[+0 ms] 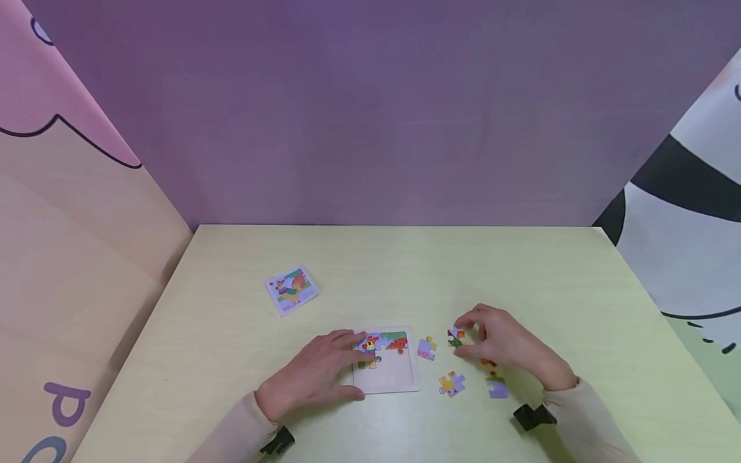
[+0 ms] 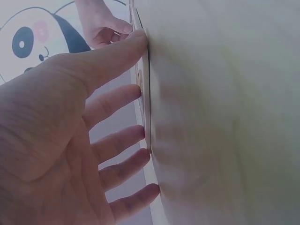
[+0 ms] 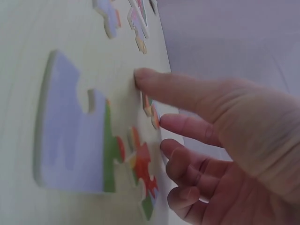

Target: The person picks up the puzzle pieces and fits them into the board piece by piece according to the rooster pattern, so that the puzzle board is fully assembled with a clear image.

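My left hand (image 1: 321, 368) rests on the left side of a white puzzle tray (image 1: 398, 376), its fingers spread over the edge and some fitted pieces. In the left wrist view the thumb touches the edge of the tray. Colourful pieces (image 1: 397, 341) fill the tray's top and part of its left side. To the right of the tray, my right hand (image 1: 506, 341) pinches a small puzzle piece (image 1: 456, 337) between thumb and fingers, close over the table. Beneath this hand lie a red-and-green piece (image 3: 143, 164) and a purple piece with a green edge (image 3: 70, 126).
A lilac-and-yellow piece (image 1: 426, 348) lies just right of the tray, and another yellow-and-purple piece (image 1: 451, 384) sits nearer the front. A square picture card (image 1: 291, 290) lies farther back at left. A purple wall panel (image 1: 393, 128) stands behind the table.
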A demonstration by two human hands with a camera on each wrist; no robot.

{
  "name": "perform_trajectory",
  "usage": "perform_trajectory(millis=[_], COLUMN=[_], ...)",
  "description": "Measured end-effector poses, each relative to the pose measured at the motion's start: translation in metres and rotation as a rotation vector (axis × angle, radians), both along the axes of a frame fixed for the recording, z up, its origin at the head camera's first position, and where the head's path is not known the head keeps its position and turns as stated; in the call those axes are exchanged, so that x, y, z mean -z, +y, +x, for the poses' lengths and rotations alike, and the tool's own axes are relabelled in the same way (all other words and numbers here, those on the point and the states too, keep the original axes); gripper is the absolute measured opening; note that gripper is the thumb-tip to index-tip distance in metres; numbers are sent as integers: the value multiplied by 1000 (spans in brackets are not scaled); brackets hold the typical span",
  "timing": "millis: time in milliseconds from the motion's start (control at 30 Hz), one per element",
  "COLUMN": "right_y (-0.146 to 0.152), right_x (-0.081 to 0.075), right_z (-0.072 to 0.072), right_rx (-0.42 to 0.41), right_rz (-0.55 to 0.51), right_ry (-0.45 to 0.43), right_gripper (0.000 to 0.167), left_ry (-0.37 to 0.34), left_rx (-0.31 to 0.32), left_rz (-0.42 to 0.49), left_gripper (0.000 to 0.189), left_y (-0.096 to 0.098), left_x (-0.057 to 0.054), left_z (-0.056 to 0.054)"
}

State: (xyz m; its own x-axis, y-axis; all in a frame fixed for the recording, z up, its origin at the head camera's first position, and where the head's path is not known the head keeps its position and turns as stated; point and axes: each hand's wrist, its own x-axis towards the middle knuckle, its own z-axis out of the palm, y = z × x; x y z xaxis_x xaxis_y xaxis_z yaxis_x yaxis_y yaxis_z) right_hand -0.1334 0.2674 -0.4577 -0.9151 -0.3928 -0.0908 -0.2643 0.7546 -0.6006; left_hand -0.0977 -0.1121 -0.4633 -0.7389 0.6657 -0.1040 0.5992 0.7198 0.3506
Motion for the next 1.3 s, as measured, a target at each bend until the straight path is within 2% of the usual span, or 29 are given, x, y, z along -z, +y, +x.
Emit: perform_trajectory(millis=[267,467,733,933,1300], right_y=[-2,-10,-39,-67,-93], right_x=[3,-2,-4,2,11], right_z=[-2,1,2,-2,-5], right_rx=[-1,11,-85,-183,-218], right_rz=[26,-58,-128,-168,-201], right_ry=[58,-12,49,44,12], right_gripper=[39,40,45,43,39], left_ry=[-1,3,2,12,13], left_rx=[-1,-9,-21,-21,-24], left_rz=[-7,-10,0,-5,-6], left_gripper=[62,63,62,62,62], left_y=[1,2,3,6,10], left_x=[0,2,3,4,3], left_z=[-1,-4,-7,-12,-14])
